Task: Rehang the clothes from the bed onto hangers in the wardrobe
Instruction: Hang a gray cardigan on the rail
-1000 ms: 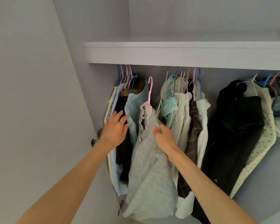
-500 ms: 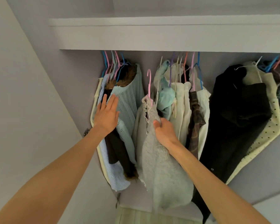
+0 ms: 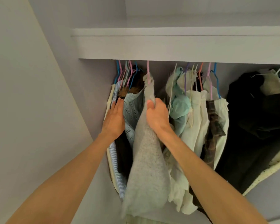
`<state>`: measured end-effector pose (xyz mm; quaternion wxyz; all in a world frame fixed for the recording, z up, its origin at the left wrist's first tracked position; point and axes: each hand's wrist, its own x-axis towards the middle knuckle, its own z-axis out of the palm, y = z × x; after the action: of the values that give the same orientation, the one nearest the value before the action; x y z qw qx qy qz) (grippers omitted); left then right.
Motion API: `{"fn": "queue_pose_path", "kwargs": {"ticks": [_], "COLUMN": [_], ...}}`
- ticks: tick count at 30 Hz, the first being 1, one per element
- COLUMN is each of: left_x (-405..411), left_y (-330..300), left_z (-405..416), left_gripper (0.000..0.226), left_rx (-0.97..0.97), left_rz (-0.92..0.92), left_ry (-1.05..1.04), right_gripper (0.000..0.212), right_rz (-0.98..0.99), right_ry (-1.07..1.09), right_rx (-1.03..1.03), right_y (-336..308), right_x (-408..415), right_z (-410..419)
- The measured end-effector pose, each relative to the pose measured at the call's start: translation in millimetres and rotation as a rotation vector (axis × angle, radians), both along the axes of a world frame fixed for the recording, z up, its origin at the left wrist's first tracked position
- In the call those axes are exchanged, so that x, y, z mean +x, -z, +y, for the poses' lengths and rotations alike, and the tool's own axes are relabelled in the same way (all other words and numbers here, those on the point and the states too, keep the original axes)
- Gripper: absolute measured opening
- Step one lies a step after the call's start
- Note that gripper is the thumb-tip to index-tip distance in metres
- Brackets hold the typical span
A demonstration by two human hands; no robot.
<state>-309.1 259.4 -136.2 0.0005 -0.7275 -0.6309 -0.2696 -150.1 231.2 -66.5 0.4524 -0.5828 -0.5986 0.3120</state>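
Observation:
A fuzzy grey sweater [image 3: 145, 167] hangs on a pink hanger [image 3: 148, 68] whose hook reaches up behind the shelf front. My right hand [image 3: 157, 115] grips the sweater's upper part, just below the hanger. With straight fingers, my left hand [image 3: 115, 118] presses flat against the clothes at the left: a light blue knit top [image 3: 132, 107], a dark garment [image 3: 123, 152] and a blue striped shirt [image 3: 116, 159]. The rail itself is hidden behind the shelf.
A white shelf [image 3: 176, 44] runs above the clothes. More hung clothes fill the right: pale mint and cream pieces [image 3: 192, 120], a plaid garment [image 3: 213, 131], a black coat [image 3: 255, 126]. The wardrobe's side wall [image 3: 31, 110] stands close on the left.
The grey sweater's pink hanger has risen until its hook goes behind the shelf front. My right hand rose with it. My left hand stays pressed on the left clothes, holding them aside.

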Motion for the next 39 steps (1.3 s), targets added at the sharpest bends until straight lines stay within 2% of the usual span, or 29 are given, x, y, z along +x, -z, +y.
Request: {"fn": "queue_pose_path", "kwargs": {"ticks": [5,9,16,23,29,32,36,39], "left_x": [-4,-5,-8,-3,0,0,2,6], "left_y": [7,10,13,13,14,12,8,14], "left_z": [6,7,5,4,1,-5,-19,-29], "left_gripper": [0.066,0.056,0.053,0.053,0.049,0.046,0.048,0.054], "left_rx": [0.014,0.022,0.063,0.039,0.013,-0.048,-0.170,-0.135], "left_rz": [0.010,-0.003,-0.016,-0.063,-0.098,-0.162,-0.148,-0.125], "left_ry": [0.025,0.056,0.045,0.083,0.114,0.104,0.037,-0.003], "right_gripper": [0.034,0.032,0.030,0.029,0.031,0.040,0.052,0.056], "right_rz": [-0.011,-0.062,-0.212,-0.421,-0.332,-0.348,-0.297,-0.337], "right_ry": [0.026,0.023,0.022,-0.091,-0.173,-0.220,-0.340,-0.444], "right_rx": [0.006,-0.034,-0.124,-0.061,-0.104,-0.090,-0.119,-0.083], "right_y": [-18,-18,17,18,28,36,43,49], "right_x": [-7,-12,-18,-42,-49,-48,-41,-31], "right_z": [35,63,86,98,102,104,88,75]}}
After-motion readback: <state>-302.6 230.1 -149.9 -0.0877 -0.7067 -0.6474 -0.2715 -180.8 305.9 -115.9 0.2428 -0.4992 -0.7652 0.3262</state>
